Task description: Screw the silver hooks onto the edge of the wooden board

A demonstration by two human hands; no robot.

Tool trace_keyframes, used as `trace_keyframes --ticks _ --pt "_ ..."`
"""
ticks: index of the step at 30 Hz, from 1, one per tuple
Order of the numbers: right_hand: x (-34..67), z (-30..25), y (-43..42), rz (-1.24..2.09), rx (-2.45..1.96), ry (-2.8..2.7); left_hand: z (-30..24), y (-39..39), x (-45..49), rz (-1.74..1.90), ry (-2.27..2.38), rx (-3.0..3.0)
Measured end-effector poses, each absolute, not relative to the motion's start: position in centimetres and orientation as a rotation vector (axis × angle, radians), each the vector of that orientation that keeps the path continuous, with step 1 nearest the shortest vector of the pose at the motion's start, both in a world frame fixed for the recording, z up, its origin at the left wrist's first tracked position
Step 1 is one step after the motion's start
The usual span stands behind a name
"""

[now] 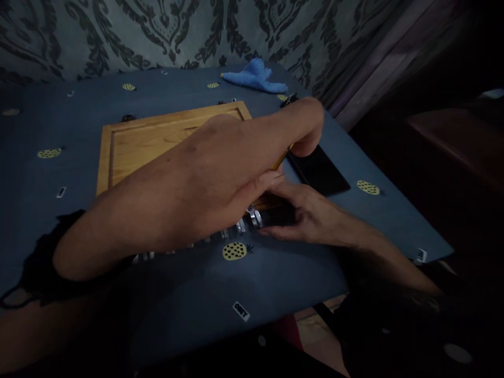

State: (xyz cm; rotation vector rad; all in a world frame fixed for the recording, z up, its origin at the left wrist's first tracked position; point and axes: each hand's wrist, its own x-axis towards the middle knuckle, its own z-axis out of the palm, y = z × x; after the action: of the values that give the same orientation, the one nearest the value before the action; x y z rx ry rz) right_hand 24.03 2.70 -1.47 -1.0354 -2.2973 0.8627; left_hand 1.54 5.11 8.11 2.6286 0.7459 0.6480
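A wooden board (149, 142) with a grooved border lies in front of me, its near side largely covered by my left forearm. My left hand (271, 134) reaches across it from the left, fingers curled round a thin yellow stick-like thing (280, 159) whose ends are hidden. Below it, my right hand (305, 212) grips round the board's near right corner, fingers above and thumb in front. A row of silver metal fittings (255, 217) runs along the near edge, partly behind the left arm. Beside the thumb the dark edge is hard to make out.
A black phone-like slab (321, 170) lies right of the hands. A crumpled blue cloth (255, 76) is at the back. Small dark objects (128, 118) sit behind the board. The blue tablecloth (189, 299) has pineapple prints; a patterned curtain (165, 31) hangs behind.
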Motion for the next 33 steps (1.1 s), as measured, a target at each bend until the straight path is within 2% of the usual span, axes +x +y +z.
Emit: trace_keyframes --ticks 3,14,21,33 --pt "24.0 -1.6 2.8 0.858 -1.013 -2.299 8.1 5.2 1.6 0.565 0.713 2.673" --pt "24.3 -2.0 2.8 0.789 -0.98 -2.32 7.0 5.6 2.4 0.821 0.806 2.711" --pt "24.3 -1.7 2.7 0.904 -1.024 -2.309 8.5 5.2 2.2 0.897 0.951 2.731" --pt "24.3 -1.8 2.7 0.874 -1.022 -2.315 8.0 5.3 2.2 0.8 0.84 2.793"
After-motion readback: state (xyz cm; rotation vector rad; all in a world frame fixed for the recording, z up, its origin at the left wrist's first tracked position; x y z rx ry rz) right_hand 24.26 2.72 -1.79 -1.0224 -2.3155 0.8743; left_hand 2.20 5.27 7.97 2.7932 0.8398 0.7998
